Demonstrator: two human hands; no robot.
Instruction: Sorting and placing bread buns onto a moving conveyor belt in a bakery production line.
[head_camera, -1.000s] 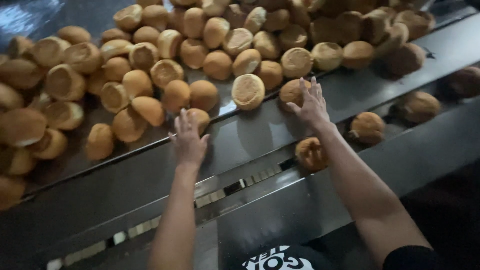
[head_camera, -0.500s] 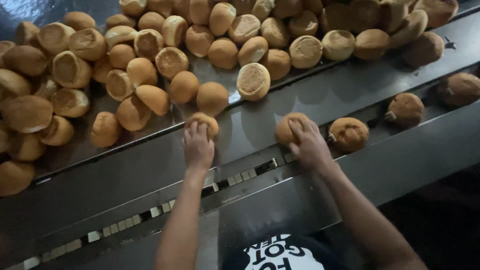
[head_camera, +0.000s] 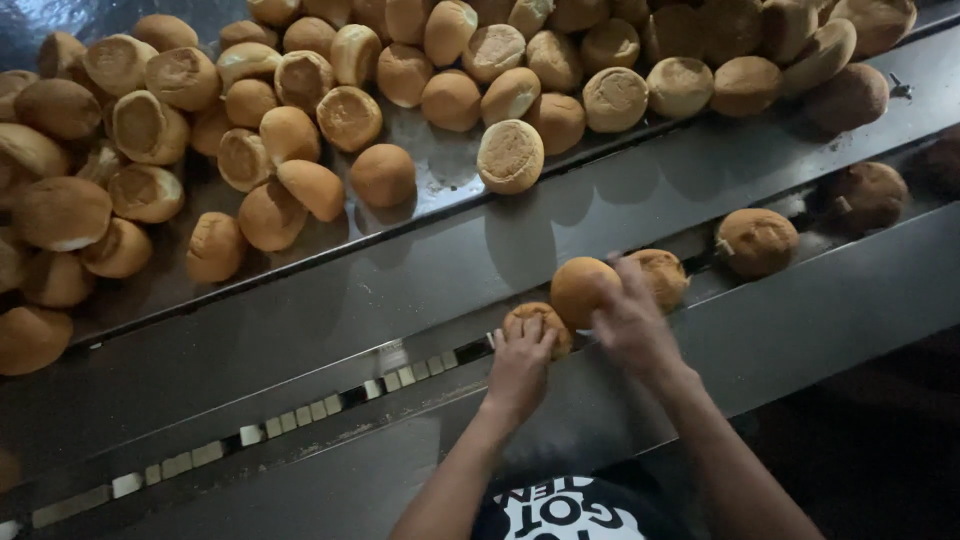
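Head view shows the narrow slotted metal channel (head_camera: 300, 410) below the sloped steel tray (head_camera: 420, 270). In that channel the left hand (head_camera: 520, 365) presses on a small golden round bun (head_camera: 535, 322), and the right hand (head_camera: 630, 325) grasps a second smooth brown bun (head_camera: 580, 290) just beside it. Three more rolls already lie further right along the channel — but the big heap of buns (head_camera: 300, 110) above it is left on the tray, so most work seems undone.

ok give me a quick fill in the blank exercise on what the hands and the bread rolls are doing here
1. The left hand rests on a bread roll lying in the narrow ____ channel below the sloped tray.
2. The right hand grips a round roll and touches ____ roll beside it.
3. The big heap of rolls sits on the sloped tray, ____ both hands.

Missing words: metal; another; above
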